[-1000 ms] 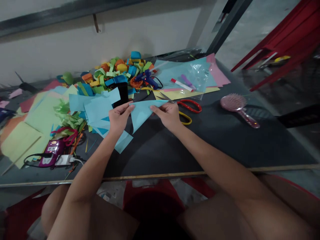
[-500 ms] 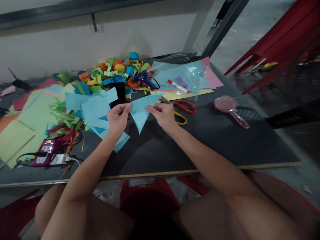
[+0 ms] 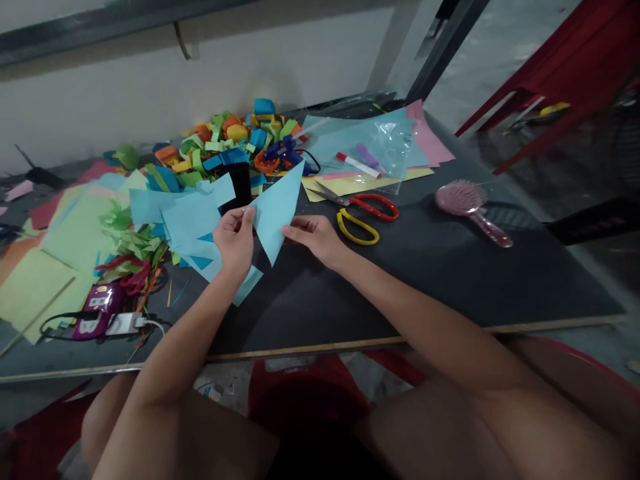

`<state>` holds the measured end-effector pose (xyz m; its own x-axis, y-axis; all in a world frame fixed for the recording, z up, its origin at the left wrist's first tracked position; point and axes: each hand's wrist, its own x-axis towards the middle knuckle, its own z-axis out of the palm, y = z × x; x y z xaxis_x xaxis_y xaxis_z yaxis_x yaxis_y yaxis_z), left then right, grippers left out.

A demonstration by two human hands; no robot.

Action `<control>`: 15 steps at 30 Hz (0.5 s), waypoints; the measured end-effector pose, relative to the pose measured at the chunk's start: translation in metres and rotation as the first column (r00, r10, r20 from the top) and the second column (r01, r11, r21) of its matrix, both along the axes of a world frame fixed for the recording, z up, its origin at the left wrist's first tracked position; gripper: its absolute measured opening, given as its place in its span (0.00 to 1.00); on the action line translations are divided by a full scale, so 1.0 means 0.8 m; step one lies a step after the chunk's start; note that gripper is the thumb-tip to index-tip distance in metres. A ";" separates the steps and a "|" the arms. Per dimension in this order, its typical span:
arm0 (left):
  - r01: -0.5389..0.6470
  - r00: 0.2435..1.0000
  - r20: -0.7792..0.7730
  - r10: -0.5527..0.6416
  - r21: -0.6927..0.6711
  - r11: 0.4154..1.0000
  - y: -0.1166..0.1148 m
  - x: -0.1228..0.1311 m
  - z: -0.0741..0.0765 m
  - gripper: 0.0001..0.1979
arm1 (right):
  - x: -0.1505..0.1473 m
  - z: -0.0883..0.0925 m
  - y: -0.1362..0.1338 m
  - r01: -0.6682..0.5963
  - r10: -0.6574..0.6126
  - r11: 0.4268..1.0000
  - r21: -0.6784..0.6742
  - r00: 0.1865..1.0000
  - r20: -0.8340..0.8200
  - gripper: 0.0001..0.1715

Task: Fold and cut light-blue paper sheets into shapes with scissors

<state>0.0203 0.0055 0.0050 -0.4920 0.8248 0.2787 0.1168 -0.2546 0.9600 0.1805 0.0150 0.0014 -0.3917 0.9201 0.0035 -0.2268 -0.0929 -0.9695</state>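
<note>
A light blue piece of paper [image 3: 277,212], folded into a triangle, is held up above the dark table between both hands. My left hand [image 3: 236,243] pinches its left corner between thumb and fingers. At its right edge, the thumb and fingers of my right hand [image 3: 316,240] close on the paper. Cut light blue sheets [image 3: 193,217] lie behind and under my left hand. Just right of my right hand are scissors [image 3: 357,208] with one red and one yellow handle loop, blades apart.
Coloured paper loops [image 3: 233,137] are heaped against the wall, beside a blue glue gun [image 3: 289,153]. A marker [image 3: 359,165] lies on plastic over paper sheets. To the right is a pink hairbrush [image 3: 473,208]; at left, a purple device [image 3: 103,308] with a cable. A red chair [image 3: 565,87] stands beyond.
The folded paper has turned so its right corner points further up. My right hand has shifted slightly down and left along its edge, uncovering more of the scissors.
</note>
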 end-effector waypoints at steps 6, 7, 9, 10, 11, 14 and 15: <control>0.033 0.999 0.028 -0.033 -0.020 0.999 -0.005 0.007 0.000 0.13 | -0.007 0.001 -0.007 0.023 -0.021 0.999 -0.027 0.998 0.053 0.22; 0.037 0.999 0.037 -0.036 -0.019 0.999 -0.006 0.007 0.000 0.14 | -0.006 0.001 -0.007 0.017 -0.014 0.999 -0.047 0.999 0.049 0.22; 0.031 0.999 0.044 -0.031 -0.013 0.999 -0.006 0.007 0.000 0.14 | -0.005 0.002 -0.006 -0.010 0.014 0.995 -0.100 0.999 0.045 0.23; 0.024 0.999 0.044 -0.024 -0.009 1.000 -0.005 0.007 -0.001 0.14 | -0.004 0.002 -0.006 -0.028 0.035 0.991 -0.131 0.998 0.051 0.24; 0.017 0.999 0.043 -0.016 -0.007 1.000 -0.004 0.006 -0.001 0.14 | -0.004 0.002 -0.005 -0.052 0.062 0.986 -0.160 0.996 0.063 0.24; 0.003 0.999 0.039 -0.003 -0.009 1.000 -0.001 0.001 -0.004 0.15 | -0.004 0.000 -0.005 -0.141 0.165 0.968 -0.209 0.981 0.105 0.23; 0.002 0.999 0.039 -0.001 -0.011 1.000 -0.001 0.000 -0.004 0.15 | -0.004 0.000 -0.006 -0.167 0.195 0.962 -0.218 0.974 0.113 0.22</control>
